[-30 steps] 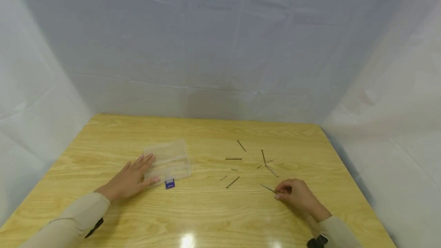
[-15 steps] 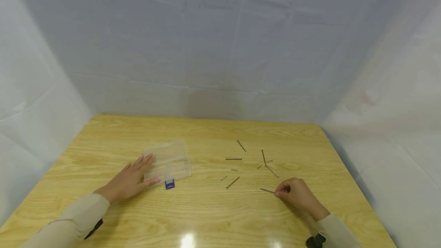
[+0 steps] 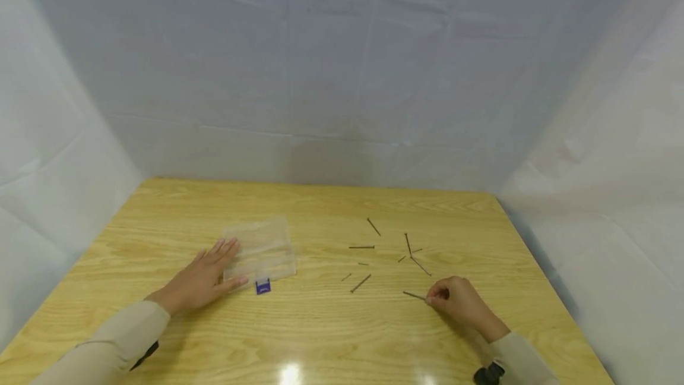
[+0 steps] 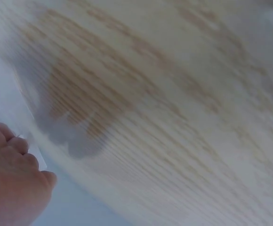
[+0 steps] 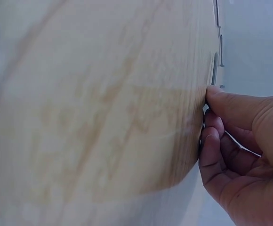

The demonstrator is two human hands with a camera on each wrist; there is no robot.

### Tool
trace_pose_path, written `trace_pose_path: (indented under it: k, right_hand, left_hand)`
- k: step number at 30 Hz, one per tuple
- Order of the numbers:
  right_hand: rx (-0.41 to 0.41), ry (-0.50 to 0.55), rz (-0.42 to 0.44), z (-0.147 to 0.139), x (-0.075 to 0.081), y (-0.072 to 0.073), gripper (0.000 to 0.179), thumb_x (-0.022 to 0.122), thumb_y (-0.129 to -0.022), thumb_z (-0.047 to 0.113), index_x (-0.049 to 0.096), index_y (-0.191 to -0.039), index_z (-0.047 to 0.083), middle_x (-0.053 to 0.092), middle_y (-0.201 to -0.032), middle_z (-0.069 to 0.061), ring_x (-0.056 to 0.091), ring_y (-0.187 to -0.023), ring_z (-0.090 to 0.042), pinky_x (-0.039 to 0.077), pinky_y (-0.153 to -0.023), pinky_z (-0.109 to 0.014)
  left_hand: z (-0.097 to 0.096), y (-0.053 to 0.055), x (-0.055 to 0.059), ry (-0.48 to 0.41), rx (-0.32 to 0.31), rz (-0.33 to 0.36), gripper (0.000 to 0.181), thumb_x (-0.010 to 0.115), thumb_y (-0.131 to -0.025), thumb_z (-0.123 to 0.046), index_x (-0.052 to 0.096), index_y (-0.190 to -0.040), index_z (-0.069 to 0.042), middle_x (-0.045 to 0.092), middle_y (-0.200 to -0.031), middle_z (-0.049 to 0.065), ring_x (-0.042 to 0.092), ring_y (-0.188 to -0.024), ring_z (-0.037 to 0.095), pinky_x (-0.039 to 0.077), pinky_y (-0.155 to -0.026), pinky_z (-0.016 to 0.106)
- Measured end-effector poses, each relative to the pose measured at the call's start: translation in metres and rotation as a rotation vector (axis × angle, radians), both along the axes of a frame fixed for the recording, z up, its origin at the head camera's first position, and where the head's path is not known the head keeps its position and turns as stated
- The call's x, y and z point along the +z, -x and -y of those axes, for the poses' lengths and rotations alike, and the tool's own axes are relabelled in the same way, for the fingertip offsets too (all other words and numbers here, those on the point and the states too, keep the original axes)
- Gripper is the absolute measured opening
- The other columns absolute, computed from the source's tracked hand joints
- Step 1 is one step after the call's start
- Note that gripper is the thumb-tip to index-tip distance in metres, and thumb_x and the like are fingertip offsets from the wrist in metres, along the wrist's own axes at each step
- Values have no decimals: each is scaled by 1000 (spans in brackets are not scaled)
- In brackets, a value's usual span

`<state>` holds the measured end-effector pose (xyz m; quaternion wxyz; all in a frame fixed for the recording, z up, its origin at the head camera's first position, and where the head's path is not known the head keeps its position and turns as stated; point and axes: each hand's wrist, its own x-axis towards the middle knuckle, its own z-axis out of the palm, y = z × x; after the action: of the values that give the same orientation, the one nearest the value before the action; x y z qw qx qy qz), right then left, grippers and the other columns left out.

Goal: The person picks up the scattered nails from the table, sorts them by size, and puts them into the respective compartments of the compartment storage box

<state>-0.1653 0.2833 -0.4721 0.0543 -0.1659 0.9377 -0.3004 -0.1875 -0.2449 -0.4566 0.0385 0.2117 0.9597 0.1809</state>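
Observation:
My left hand [image 3: 202, 277] rests with its fingers spread on the left side of a flat clear plastic box [image 3: 267, 254]. A blue latch [image 3: 263, 286] sits at the box's near edge. On the right, my right hand [image 3: 462, 302] pinches one end of a nail [image 3: 414, 295] between thumb and fingers, low at the table surface. In the right wrist view that nail [image 5: 215, 68] sticks out past the thumb tip. Its other end is hidden by the fingers. The left wrist view shows part of my left hand [image 4: 16, 174] at the edge of the clear box [image 4: 9, 89].
Several nails lie scattered between the box and my right hand, among them a long nail [image 3: 361, 247], another long nail [image 3: 361, 283] and a small nail [image 3: 347, 277]. Two long nails meet end to end, one being a slanted nail [image 3: 421, 265]. White sheets [image 3: 342, 76] enclose the wooden table [image 3: 320, 337].
The pinched nail has turned slightly, its free end shifting a little left and away from me. My left hand and the box have stayed put.

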Motion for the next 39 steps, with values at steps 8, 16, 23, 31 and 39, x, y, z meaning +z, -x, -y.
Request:
trace_pose_path:
  k: [8,16,23,31,39]
  right_hand:
    - [26,14,-34,5,-4,9,7,71,-87,16,71,-80,15,64,-75,10,54,-65,0,49,-58,-19]
    - [72,60,-77,43,8,30,5,71,-87,15,72,-83,12,67,-77,7,57,-67,-2,51,-60,-20]
    - [112,75,-88,88,26,50,6,69,-89,15,73,-84,13,68,-78,6,58,-68,-4,51,-61,-20]
    - [192,72,-61,138,47,66,9,68,-90,20,72,-89,13,68,-79,4,60,-67,-8,51,-59,-22]
    - [252,81,-86,181,45,76,7,69,-89,18,73,-87,12,69,-78,3,58,-66,-3,51,-61,-20]
  left_hand:
    - [0,0,-2,21,-4,-19,83,49,-95,-54,24,-149,3,21,-155,23,17,-142,45,12,-112,65]
    - [-1,-1,-1,17,-8,-5,84,49,-95,-55,23,-149,4,21,-155,23,17,-142,45,13,-113,63]
    - [0,0,-5,39,-16,-26,84,46,-95,-56,24,-149,4,22,-155,23,18,-142,44,14,-114,62]
    - [1,3,-7,48,-15,-15,85,45,-95,-58,22,-150,2,21,-155,23,17,-143,42,12,-114,62]
    - [-2,0,-3,36,-32,-37,82,47,-95,-56,25,-150,2,21,-156,21,18,-143,42,14,-113,63]
